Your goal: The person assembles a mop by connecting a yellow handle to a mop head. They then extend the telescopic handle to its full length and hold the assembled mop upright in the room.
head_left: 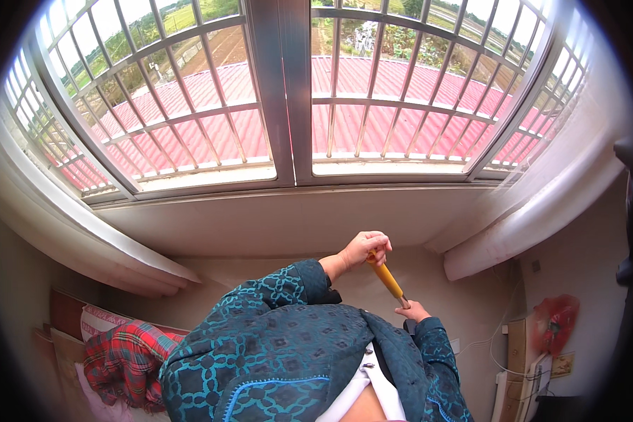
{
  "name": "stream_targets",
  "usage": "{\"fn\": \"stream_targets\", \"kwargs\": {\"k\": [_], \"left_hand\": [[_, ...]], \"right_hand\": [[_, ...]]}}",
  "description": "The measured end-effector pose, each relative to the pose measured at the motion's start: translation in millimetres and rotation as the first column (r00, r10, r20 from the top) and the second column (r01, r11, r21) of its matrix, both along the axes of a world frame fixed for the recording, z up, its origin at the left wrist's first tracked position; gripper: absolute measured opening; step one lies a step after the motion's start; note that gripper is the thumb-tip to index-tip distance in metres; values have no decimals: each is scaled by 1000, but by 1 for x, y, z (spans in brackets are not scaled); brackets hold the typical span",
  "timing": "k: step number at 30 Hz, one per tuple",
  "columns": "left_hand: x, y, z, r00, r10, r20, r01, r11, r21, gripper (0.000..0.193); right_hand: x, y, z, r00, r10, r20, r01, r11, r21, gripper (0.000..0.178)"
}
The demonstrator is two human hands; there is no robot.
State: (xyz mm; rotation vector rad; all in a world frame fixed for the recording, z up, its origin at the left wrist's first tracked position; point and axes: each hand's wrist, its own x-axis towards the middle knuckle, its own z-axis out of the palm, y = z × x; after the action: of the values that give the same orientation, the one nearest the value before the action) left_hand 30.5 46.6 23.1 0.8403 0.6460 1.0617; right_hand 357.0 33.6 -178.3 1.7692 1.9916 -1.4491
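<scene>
My left hand (364, 248) is closed around the upper end of a yellow-orange stick-like handle (386, 276), held up in front of the window sill. My right hand (413, 310) grips the lower end of the same handle, where it turns darker. The handle slants from upper left to lower right between the two hands. Both arms wear dark blue patterned sleeves (281, 316). What lies at the handle's lower tip is hidden behind my right hand and sleeve.
A wide barred window (288, 105) looks onto a red roof. A pale sill (274, 218) runs below it. A red plaid cloth (123, 359) lies lower left on a bed. Boxes and a red bag (555, 320) stand by the right wall, with a white cable.
</scene>
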Motion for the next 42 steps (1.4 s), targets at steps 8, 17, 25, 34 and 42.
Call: {"fn": "stream_targets", "kwargs": {"k": [8,17,25,34,42], "left_hand": [[40,-3,-6,982,-173,-80,179,981,78,35],[-9,-11,22,989,-102,-103,108,993,50,50],[-119,-56,61,970,229,-85,-224,972,73,50],[-198,-127,100,831,546,-109,-498,816,294,46],[-223,-147,85,794,608,-5,-584,766,269,36]], "right_hand": [[31,-39,3,949,-287,131,248,935,253,44],[-32,-29,25,963,-226,148,152,906,396,46],[-149,2,55,991,135,-27,-122,953,276,42],[-266,18,84,841,514,-166,-457,841,289,42],[-302,17,75,766,630,-123,-593,768,243,44]]}}
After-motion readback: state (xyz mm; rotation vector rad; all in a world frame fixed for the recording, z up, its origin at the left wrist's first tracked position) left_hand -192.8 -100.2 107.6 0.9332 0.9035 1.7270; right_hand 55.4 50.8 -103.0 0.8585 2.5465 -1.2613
